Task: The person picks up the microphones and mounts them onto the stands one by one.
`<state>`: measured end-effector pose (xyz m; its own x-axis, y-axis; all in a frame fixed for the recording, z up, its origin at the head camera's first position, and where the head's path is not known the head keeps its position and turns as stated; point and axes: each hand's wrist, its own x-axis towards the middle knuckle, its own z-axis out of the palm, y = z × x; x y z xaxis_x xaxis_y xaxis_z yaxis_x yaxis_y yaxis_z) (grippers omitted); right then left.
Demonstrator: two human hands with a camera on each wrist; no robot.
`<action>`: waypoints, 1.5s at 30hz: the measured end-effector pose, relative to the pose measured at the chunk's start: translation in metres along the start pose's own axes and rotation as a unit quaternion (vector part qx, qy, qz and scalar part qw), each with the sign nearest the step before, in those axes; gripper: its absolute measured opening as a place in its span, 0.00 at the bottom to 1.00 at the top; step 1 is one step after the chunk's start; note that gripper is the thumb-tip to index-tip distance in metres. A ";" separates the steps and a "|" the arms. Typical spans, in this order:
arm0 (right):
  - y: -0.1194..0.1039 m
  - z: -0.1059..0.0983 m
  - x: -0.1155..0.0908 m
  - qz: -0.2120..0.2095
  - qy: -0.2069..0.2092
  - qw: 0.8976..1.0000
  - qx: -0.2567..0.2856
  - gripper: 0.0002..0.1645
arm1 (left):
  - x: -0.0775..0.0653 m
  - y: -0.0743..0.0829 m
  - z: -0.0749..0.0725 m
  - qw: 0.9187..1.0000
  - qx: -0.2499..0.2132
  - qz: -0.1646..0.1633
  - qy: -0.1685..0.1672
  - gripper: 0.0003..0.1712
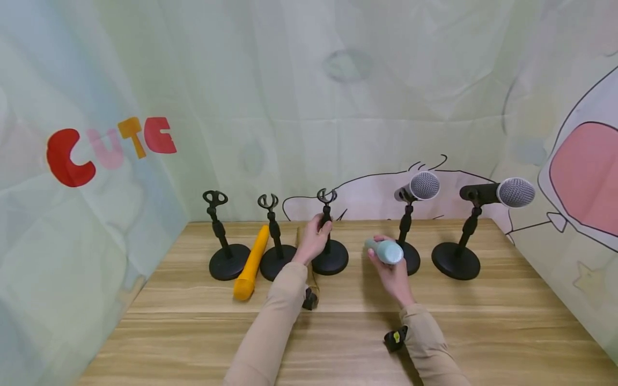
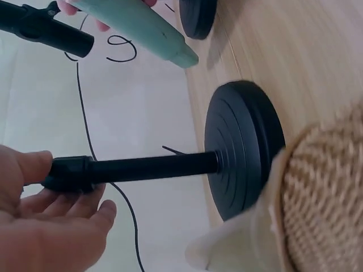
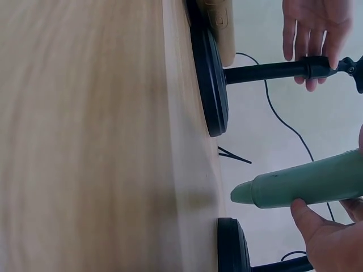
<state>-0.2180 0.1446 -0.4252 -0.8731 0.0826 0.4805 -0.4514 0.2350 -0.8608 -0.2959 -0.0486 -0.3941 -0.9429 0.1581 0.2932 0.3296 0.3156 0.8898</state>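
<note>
In the head view my left hand point(image 1: 313, 242) grips the upper post of a black desktop microphone stand point(image 1: 333, 261) with an empty clip on top. The left wrist view shows thumb and fingers around the thicker collar of its post point(image 2: 153, 168). My right hand point(image 1: 395, 279) holds a pale green microphone point(image 1: 389, 252) above the table, its head toward me and its narrow tail point(image 3: 243, 193) pointing away. A tan microphone point(image 3: 221, 28) lies beside the gripped stand, partly hidden by my left arm; its mesh head point(image 2: 326, 192) looms large in the left wrist view.
Two more stands with empty clips point(image 1: 215, 198) stand at the left, an orange microphone point(image 1: 253, 262) lying between them. On the right, two stands hold black microphones with silver heads point(image 1: 425, 186). A printed cloth point(image 1: 309, 107) hangs behind the wooden table point(image 1: 193, 327).
</note>
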 end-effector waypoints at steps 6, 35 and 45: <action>0.002 0.000 0.000 0.004 -0.002 1.000 -0.004 0.21 | 0.000 0.001 0.001 0.999 0.051 -0.007 0.003 0.16; 0.000 -0.002 -0.001 0.035 -0.001 0.999 -0.011 0.22 | -0.062 0.013 0.015 0.991 0.104 0.089 0.006 0.15; -0.003 0.001 0.000 -0.025 0.039 0.999 -0.011 0.20 | -0.080 0.016 0.014 0.981 0.127 0.142 -0.023 0.15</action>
<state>-0.2170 0.1433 -0.4223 -0.8317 0.1456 0.5357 -0.4896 0.2625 -0.8315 -0.2147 -0.0430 -0.4084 -0.8102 0.3144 0.4947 0.5855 0.4747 0.6572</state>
